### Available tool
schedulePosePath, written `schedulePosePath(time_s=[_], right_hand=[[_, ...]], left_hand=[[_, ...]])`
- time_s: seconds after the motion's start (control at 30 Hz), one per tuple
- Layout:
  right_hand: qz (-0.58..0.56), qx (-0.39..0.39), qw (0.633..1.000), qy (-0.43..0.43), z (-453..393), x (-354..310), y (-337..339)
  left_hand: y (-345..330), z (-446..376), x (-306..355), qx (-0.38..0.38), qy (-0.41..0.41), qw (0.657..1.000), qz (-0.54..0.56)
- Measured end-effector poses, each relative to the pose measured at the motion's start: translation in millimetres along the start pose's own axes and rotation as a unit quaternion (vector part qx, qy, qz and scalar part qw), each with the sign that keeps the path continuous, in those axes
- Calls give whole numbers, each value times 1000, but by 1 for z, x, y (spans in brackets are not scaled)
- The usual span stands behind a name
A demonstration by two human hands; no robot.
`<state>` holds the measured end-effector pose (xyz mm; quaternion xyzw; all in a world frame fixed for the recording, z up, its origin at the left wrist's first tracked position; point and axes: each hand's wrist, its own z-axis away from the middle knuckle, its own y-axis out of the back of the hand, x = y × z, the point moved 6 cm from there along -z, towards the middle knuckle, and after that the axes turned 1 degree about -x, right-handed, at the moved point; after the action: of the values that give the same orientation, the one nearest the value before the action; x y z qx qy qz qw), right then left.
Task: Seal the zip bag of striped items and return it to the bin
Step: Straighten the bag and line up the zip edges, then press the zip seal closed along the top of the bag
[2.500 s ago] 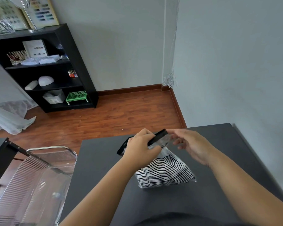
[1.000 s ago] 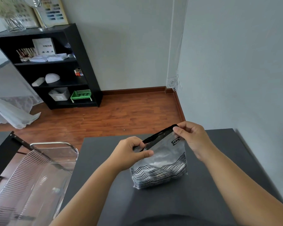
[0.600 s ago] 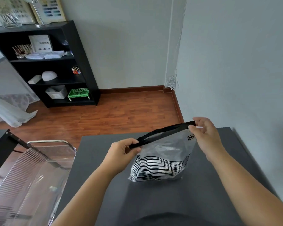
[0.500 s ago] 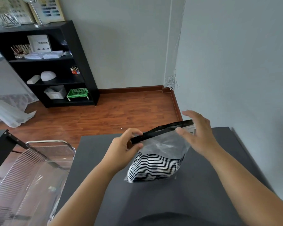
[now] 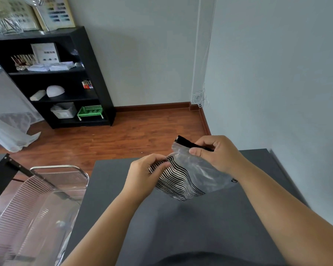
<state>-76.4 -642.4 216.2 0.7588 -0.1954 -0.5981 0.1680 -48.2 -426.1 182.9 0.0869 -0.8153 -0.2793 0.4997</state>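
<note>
While your right hand [image 5: 217, 152] pinches the black zip strip and your left hand [image 5: 142, 175] grips the clear zip bag of striped items [image 5: 183, 177] mid-frame above the dark desk [image 5: 200, 227], sealing looks unfinished; the clear ribbed bin [image 5: 46, 189] at lower left awaits.

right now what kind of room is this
Probably a room in a home or small studio used for sorting: a wood floor, a black shelf of small supplies and colour charts, and a dark table beside a clear bin.
</note>
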Motion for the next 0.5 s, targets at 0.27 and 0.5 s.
schedulePosePath(time_s=[0.27,0.5], right_hand=[[-185,112,974,-65,2,18,25],[-141,70,984,-78,1,17,10]], left_hand=[[8,14,-25,16,117,989,94],[-1,26,-33,-69,146,975,152]])
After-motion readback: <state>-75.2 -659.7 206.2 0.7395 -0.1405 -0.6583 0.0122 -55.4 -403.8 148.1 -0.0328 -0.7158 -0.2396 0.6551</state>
